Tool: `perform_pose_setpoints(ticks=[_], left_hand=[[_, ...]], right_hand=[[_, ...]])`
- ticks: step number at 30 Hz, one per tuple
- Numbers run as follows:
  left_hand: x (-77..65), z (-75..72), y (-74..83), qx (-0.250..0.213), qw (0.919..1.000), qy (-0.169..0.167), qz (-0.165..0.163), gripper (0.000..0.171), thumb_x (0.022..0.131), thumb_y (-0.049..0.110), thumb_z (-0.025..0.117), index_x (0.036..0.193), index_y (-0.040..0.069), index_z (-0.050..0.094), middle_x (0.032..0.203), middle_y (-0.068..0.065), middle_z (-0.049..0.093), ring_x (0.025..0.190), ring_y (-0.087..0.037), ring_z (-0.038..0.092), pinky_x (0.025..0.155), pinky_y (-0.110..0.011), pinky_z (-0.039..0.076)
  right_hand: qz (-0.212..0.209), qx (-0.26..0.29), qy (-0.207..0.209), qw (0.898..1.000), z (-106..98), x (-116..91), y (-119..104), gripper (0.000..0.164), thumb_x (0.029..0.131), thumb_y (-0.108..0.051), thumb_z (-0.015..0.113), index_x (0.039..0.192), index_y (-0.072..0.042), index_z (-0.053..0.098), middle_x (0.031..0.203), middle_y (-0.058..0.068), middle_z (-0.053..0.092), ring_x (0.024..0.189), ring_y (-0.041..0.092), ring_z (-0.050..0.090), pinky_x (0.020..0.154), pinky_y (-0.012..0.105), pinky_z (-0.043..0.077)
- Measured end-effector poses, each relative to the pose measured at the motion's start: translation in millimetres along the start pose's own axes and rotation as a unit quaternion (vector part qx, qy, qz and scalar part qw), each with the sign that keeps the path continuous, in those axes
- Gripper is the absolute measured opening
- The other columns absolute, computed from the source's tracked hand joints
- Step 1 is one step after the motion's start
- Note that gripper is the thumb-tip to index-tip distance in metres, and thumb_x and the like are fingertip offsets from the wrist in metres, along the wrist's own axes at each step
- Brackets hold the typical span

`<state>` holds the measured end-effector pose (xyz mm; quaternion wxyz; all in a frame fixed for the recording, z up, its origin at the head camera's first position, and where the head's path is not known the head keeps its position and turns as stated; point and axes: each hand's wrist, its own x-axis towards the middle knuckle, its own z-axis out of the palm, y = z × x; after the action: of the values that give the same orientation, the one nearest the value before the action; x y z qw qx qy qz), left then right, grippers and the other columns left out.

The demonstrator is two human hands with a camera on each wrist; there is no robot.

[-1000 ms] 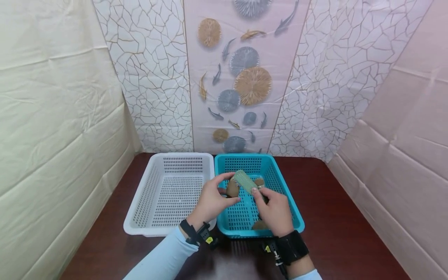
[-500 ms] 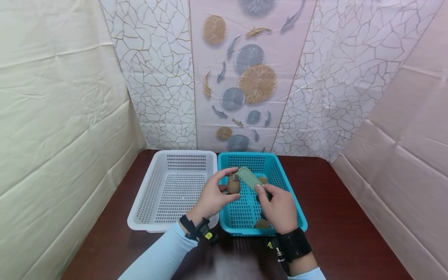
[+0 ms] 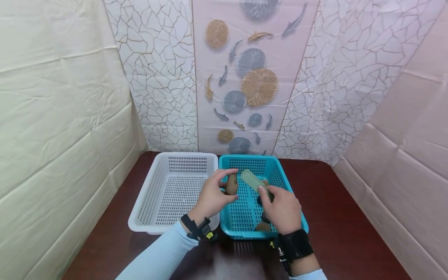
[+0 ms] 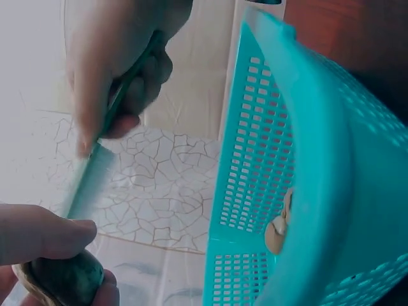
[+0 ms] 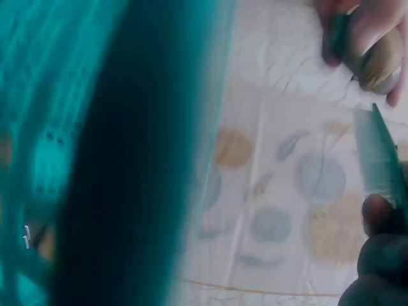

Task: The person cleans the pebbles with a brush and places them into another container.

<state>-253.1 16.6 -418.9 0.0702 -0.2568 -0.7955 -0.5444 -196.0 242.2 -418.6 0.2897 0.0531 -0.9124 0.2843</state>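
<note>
While your right hand (image 3: 282, 210) gripped a green brush (image 3: 251, 179) by its handle, its head slanting toward a brown shell-like piece (image 3: 231, 184), your left hand (image 3: 214, 193) pinched that piece between thumb and fingers. It was held up over the left side of the teal basket (image 3: 245, 235), just beside the brush's tip. Other brown pieces (image 3: 262, 227) lay at the basket's right side, partly hidden. A white basket (image 3: 140, 204) stood just left of the teal one on the dark red counter (image 3: 336, 217). Farther back hung a cloth (image 3: 210, 134) printed with fish.
</note>
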Motion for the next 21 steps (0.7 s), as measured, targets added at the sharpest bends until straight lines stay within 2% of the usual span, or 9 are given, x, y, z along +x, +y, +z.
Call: perform_pose_setpoints(ticks=[2,5,8,11,13,17,21], left_hand=[[1.2,0.1,-0.7,0.011,0.9999,0.004,0.002,0.077,0.084,-0.003,0.092,0.152,0.02,0.067,0.147,-0.004,0.061,0.101,-0.025,0.071,0.072,-0.033,0.063],[3.0,0.7,-0.2,0.031,0.9994,0.013,0.008,0.078,0.082,-0.004,0.093,0.151,0.023,0.067,0.143,-0.002,0.064,0.1,-0.023,0.069,0.075,-0.034,0.062],[4.7,1.0,1.3,0.035,0.9991,0.017,0.014,0.078,0.081,-0.004,0.093,0.149,0.024,0.068,0.143,-0.002,0.065,0.1,-0.023,0.069,0.075,-0.033,0.062],[4.6,0.6,2.2,0.018,0.9997,0.009,0.014,0.077,0.082,-0.004,0.094,0.15,0.02,0.068,0.147,-0.004,0.063,0.1,-0.025,0.071,0.072,-0.033,0.063],[4.2,0.0,2.0,0.006,0.9999,0.006,0.013,0.077,0.082,-0.005,0.093,0.151,0.018,0.067,0.148,-0.006,0.062,0.098,-0.026,0.073,0.07,-0.032,0.064],[4.7,-0.6,0.9,-0.013,0.9999,0.0,0.008,0.078,0.083,-0.004,0.093,0.153,0.021,0.065,0.148,-0.006,0.062,0.096,-0.022,0.074,0.073,-0.031,0.064],[4.7,-1.0,-0.7,-0.057,0.9983,-0.013,-0.002,0.078,0.087,-0.003,0.091,0.155,0.022,0.062,0.151,-0.007,0.059,0.101,-0.023,0.077,0.076,-0.033,0.065]], right_hand=[[-0.014,0.009,0.012,1.0,-0.9,-0.8,-0.1,0.031,0.109,-0.031,0.073,0.081,-0.017,0.074,0.059,-0.007,0.046,0.051,0.011,0.041,0.048,0.033,0.033],[-0.038,0.033,-0.001,0.999,-0.3,-1.6,-1.9,0.032,0.11,-0.033,0.072,0.082,-0.018,0.073,0.058,-0.009,0.042,0.05,0.011,0.039,0.048,0.032,0.033],[-0.03,0.021,-0.005,0.999,0.3,-1.4,-1.3,0.032,0.111,-0.035,0.07,0.085,-0.016,0.076,0.059,-0.008,0.044,0.051,0.01,0.04,0.049,0.032,0.034],[-0.001,0.007,0.019,1.0,-1.3,-2.1,0.4,0.03,0.11,-0.031,0.071,0.085,-0.015,0.077,0.057,-0.005,0.045,0.051,0.011,0.04,0.048,0.033,0.033],[-0.005,0.025,0.029,0.999,-2.7,-2.4,-0.3,0.029,0.109,-0.028,0.073,0.084,-0.015,0.076,0.057,-0.006,0.045,0.05,0.011,0.04,0.047,0.033,0.033],[-0.03,0.067,0.001,0.997,-1.6,-1.0,-1.1,0.032,0.111,-0.032,0.07,0.084,-0.015,0.074,0.057,-0.007,0.041,0.049,0.012,0.038,0.048,0.032,0.033],[0.006,0.028,0.001,1.0,0.6,-0.2,5.7,0.035,0.112,-0.035,0.068,0.085,-0.015,0.076,0.057,-0.007,0.043,0.05,0.012,0.04,0.048,0.032,0.032]])
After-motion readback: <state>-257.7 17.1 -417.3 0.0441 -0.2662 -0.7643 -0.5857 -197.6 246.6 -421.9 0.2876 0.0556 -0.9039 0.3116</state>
